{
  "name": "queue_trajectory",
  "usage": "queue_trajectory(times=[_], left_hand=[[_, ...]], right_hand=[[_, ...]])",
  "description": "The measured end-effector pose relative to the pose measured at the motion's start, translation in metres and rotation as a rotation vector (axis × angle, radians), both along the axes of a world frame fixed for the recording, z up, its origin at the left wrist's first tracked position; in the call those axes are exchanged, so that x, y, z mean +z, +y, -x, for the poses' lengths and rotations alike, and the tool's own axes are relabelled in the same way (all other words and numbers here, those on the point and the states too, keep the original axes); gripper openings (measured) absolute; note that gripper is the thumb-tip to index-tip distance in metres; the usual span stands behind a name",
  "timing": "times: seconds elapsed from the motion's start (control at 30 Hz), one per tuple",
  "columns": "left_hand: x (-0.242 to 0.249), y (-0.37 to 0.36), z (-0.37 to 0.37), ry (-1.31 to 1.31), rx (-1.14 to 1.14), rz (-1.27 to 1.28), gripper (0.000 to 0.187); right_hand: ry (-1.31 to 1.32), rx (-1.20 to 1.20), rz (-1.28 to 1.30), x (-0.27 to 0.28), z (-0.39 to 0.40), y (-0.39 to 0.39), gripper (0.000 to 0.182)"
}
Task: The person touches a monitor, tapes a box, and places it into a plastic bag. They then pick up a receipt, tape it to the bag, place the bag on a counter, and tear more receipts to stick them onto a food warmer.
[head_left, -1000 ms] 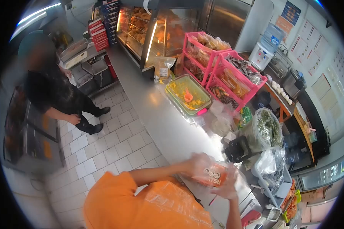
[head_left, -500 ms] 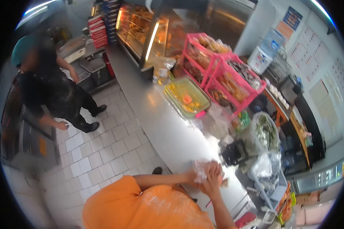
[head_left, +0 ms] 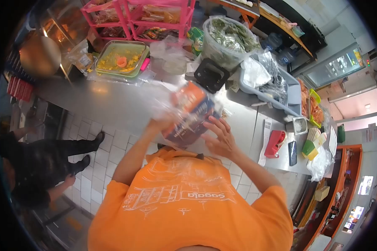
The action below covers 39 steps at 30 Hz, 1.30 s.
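In front of my chest is an orange and dark blue printed cardboard box, tilted at the counter's near edge and partly blurred. My left hand is at its left side, closed on a crumpled clear plastic bag; motion smears the bag and the fingertips. Along the box's lower right side lies my right hand, its fingers stretched out and apart. Whether those fingers press on the box is hard to make out. The metal counter runs beneath and beyond the box.
Beyond the box stand a black plastic tray, a bucket of leaves and a glass dish. A grey-blue bin holds plastic bags. To the right lie a red tape dispenser and a phone. A co-worker stands at left.
My view has swung right and down. The orange and blue box now shows between my hands. Earlier both hands were together at the clear plastic; now they are apart.
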<state>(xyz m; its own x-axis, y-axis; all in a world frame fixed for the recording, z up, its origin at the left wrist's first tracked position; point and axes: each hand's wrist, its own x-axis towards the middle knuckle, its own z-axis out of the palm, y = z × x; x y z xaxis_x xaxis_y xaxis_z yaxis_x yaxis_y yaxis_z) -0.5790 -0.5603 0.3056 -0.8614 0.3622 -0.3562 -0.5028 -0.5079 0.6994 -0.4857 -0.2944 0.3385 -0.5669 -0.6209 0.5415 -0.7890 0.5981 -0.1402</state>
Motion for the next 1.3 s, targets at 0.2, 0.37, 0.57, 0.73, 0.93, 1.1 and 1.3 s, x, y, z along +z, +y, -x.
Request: queue_trajectory(times=[0.2,0.37,0.57,0.73,0.93,1.1,1.3], left_hand=[[0.028,-0.015,0.008,0.197,-0.084,0.189,0.046],[-0.008,-0.052,0.02,0.645,-0.007,0.596,0.046],[0.046,-0.052,0.006,1.539,-0.07,1.645,0.052],[0.038,-0.068,0.009,0.32,0.033,0.621,0.046],[-0.004,-0.051,0.015,0.748,-0.155,1.028,0.044],[-0.02,-0.047,0.017,0.877,-0.255,1.416,0.044],[-0.045,-0.026,-0.044,0.842,-0.136,1.67,0.031]], right_hand=[[0.158,0.074,0.038,0.121,0.039,-0.014,0.089],[-1.013,-0.257,1.168,0.054,0.04,-0.02,0.089],[-1.129,-0.381,1.191,-0.025,-0.009,-0.077,0.073],[-0.046,-0.34,0.41,0.056,0.022,-0.02,0.078],[-0.11,0.1,0.218,0.128,0.039,0.006,0.084],[-1.556,-0.398,0.968,0.033,0.063,0.073,0.056],[-0.092,-1.425,0.399,-0.031,0.023,0.408,0.024]])
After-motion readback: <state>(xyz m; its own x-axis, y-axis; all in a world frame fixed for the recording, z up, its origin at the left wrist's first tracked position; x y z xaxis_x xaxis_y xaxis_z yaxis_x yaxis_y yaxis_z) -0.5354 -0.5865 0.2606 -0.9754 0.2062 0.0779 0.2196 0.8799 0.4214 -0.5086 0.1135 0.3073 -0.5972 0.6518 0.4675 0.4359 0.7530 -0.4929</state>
